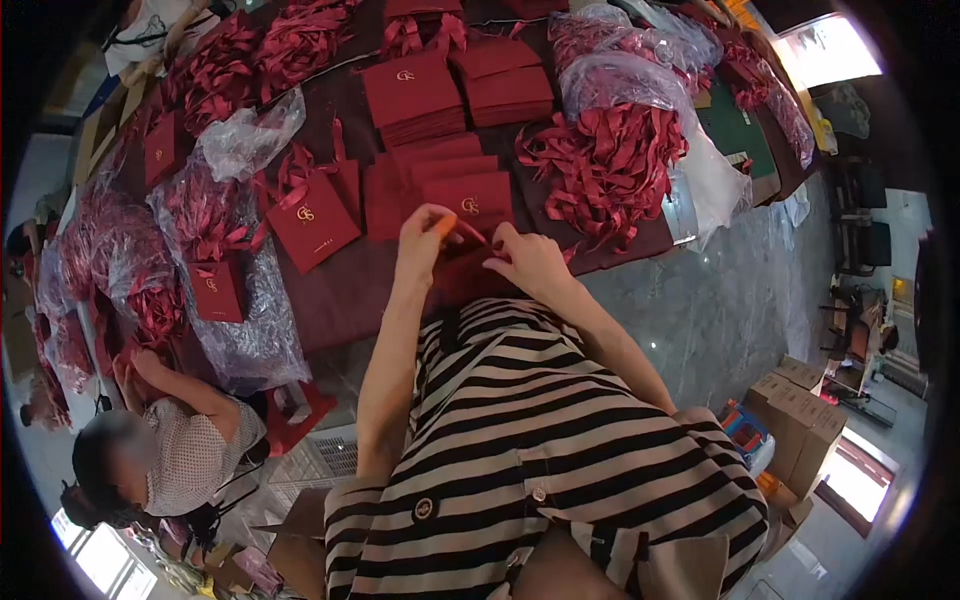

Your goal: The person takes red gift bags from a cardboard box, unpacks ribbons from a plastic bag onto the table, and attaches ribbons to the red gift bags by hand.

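My left hand [421, 246], with an orange wrap on one finger, is closed in a pinch on a red ribbon [472, 232] at the table's near edge. The fingers of my right hand [532, 263] pinch the ribbon's other end. Below and between both hands is a dark red paper bag [462, 272], partly hidden by the fingers. Just beyond them lie overlapping flat red bags [445, 170] with a gold logo. To the left, a red gift bag [312, 222] with ribbon handles lies on the table.
Stacks of flat red bags [412, 92] stand farther back. A heap of red ribbons [610, 165] spills from clear plastic at right. Plastic-wrapped ribbon bundles [125, 250] lie left. Another person [195, 450] sits at lower left. Cardboard boxes [795, 425] stand on the floor at right.
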`<state>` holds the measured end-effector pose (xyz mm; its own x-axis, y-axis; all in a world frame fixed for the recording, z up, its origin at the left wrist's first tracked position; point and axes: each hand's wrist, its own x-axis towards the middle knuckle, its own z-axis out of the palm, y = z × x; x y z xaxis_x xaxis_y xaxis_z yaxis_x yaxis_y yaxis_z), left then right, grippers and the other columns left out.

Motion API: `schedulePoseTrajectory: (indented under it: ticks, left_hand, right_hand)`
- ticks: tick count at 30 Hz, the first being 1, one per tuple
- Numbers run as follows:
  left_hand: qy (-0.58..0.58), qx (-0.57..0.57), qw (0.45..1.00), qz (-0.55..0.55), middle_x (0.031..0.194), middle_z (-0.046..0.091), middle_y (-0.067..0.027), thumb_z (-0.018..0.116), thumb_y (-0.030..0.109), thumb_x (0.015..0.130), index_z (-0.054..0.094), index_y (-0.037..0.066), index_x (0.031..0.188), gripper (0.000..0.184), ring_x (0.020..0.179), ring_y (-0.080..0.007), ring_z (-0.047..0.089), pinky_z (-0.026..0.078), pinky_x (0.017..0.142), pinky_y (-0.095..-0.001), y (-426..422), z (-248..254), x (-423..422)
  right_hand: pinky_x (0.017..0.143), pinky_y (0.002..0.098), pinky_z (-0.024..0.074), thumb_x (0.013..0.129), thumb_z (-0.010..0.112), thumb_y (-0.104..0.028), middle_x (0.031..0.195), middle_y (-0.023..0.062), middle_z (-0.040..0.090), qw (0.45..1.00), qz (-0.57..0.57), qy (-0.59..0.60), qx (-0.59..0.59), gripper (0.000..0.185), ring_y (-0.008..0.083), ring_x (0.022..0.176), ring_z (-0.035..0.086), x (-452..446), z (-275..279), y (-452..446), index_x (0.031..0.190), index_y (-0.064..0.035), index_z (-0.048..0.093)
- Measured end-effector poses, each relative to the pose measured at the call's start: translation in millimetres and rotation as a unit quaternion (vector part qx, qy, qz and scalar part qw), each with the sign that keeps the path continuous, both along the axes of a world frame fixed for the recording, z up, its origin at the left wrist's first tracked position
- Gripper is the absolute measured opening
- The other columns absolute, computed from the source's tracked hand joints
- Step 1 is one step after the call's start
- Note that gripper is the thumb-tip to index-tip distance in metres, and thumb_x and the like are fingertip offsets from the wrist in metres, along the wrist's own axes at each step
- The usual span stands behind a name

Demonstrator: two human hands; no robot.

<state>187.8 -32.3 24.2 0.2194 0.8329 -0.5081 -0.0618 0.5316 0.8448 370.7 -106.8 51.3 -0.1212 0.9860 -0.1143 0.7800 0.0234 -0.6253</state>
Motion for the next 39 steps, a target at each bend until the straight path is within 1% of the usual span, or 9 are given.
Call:
schedulePoseTrajectory:
  ticks: [7, 9, 11, 15, 22, 28, 33, 36, 39]
  left_hand:
    - [0.127, 0.275, 0.948, -0.096, 0.095, 0.066, -0.0119, 0.060, 0.009, 0.090, 0.029, 0.004, 0.142, 0.060, 0.085, -0.0259, 0.064, 0.050, 0.082, -0.0342, -29.7, 20.4, 2.9]
    - [0.181, 0.335, 0.919, -0.105, 0.099, 0.063, -0.0118, 0.066, 0.009, 0.084, 0.042, 0.005, 0.134, 0.056, 0.097, -0.0298, 0.058, 0.044, 0.091, -0.0414, -37.2, 0.3, -1.6]
    - [0.404, 0.527, 0.727, -0.175, 0.099, 0.061, -0.0088, 0.070, 0.013, 0.078, 0.056, 0.006, 0.119, 0.044, 0.105, -0.0285, 0.052, 0.038, 0.094, -0.0456, -39.7, -14.7, -9.5]
    - [0.467, 0.540, 0.684, -0.150, 0.091, 0.060, -0.0054, 0.073, 0.017, 0.076, 0.064, 0.009, 0.107, 0.033, 0.096, -0.0257, 0.051, 0.036, 0.087, -0.0420, -41.3, -11.3, -6.8]
    - [0.467, 0.503, 0.696, -0.211, 0.087, 0.060, -0.0025, 0.072, 0.016, 0.076, 0.066, 0.015, 0.109, 0.033, 0.091, -0.0230, 0.050, 0.035, 0.080, -0.0390, -29.7, -2.6, -22.9]
    - [0.377, 0.347, 0.824, -0.243, 0.089, 0.064, -0.0015, 0.070, 0.016, 0.075, 0.067, 0.016, 0.103, 0.028, 0.088, -0.0217, 0.055, 0.035, 0.080, -0.0375, -14.0, 0.1, -38.4]
    - [0.323, 0.356, 0.821, -0.309, 0.097, 0.067, -0.0014, 0.070, 0.017, 0.078, 0.068, 0.014, 0.101, 0.024, 0.093, -0.0220, 0.055, 0.034, 0.083, -0.0368, 7.8, 14.2, -44.6]
    - [0.336, 0.365, 0.803, -0.329, 0.100, 0.067, -0.0016, 0.069, 0.017, 0.078, 0.068, 0.015, 0.105, 0.027, 0.094, -0.0224, 0.055, 0.035, 0.084, -0.0373, 3.7, 2.2, -42.7]
    - [0.338, 0.374, 0.804, -0.315, 0.102, 0.067, -0.0021, 0.068, 0.016, 0.079, 0.066, 0.016, 0.111, 0.032, 0.094, -0.0237, 0.055, 0.036, 0.085, -0.0384, -6.9, 0.3, -42.2]
  right_hand:
    - [0.060, 0.0362, 0.0490, 0.078, 0.075, -0.025, 0.077, 0.0146, 0.066, 0.972, 0.038, 0.198, -0.125, 0.066, 0.0258, 0.064, 0.063, 21.8, 1.0, 9.9, 0.135, -0.0125, 0.043]
    - [0.061, 0.0325, 0.0483, 0.081, 0.073, -0.025, 0.079, 0.0122, 0.067, 0.950, 0.051, 0.237, -0.196, 0.065, 0.0197, 0.066, 0.062, 32.0, 14.0, 13.6, 0.137, -0.0129, 0.044]
    - [0.061, 0.0288, 0.0475, 0.083, 0.071, -0.024, 0.081, 0.0097, 0.068, 0.922, 0.065, 0.274, -0.267, 0.063, 0.0136, 0.068, 0.061, 47.0, 22.2, 14.3, 0.139, -0.0133, 0.044]
    - [0.063, 0.0221, 0.0477, 0.092, 0.061, -0.029, 0.096, 0.0057, 0.069, 0.826, 0.142, 0.384, -0.387, 0.043, 0.0075, 0.079, 0.059, 84.9, 38.8, 5.2, 0.126, -0.0028, 0.056]
    - [0.069, 0.0246, 0.0533, 0.091, 0.062, -0.021, 0.117, 0.0159, 0.063, 0.759, 0.033, 0.590, -0.273, 0.040, 0.0134, 0.093, 0.064, 94.7, 89.7, -21.5, 0.123, 0.0020, 0.054]
    - [0.061, 0.0194, 0.0440, 0.094, 0.055, -0.009, 0.081, 0.0043, 0.065, 0.902, -0.057, 0.412, -0.113, 0.014, 0.0068, 0.071, 0.058, 86.7, 77.8, -20.6, 0.105, -0.0010, 0.060]
    - [0.053, 0.0220, 0.0349, 0.096, 0.052, -0.012, 0.077, 0.0071, 0.063, 0.801, -0.070, 0.586, -0.098, 0.013, 0.0068, 0.061, 0.051, 81.5, 79.6, -18.3, 0.101, -0.0020, 0.058]
    - [0.060, 0.0228, 0.0422, 0.096, 0.051, -0.011, 0.078, 0.0089, 0.064, 0.721, -0.052, 0.682, -0.116, 0.016, 0.0106, 0.065, 0.056, 71.4, 94.5, -19.3, 0.107, -0.0016, 0.057]
    - [0.078, 0.0257, 0.0506, 0.095, 0.052, -0.010, 0.102, 0.0097, 0.065, 0.811, -0.110, 0.559, -0.135, 0.021, 0.0162, 0.085, 0.063, 60.9, 117.9, -23.3, 0.112, -0.0005, 0.058]
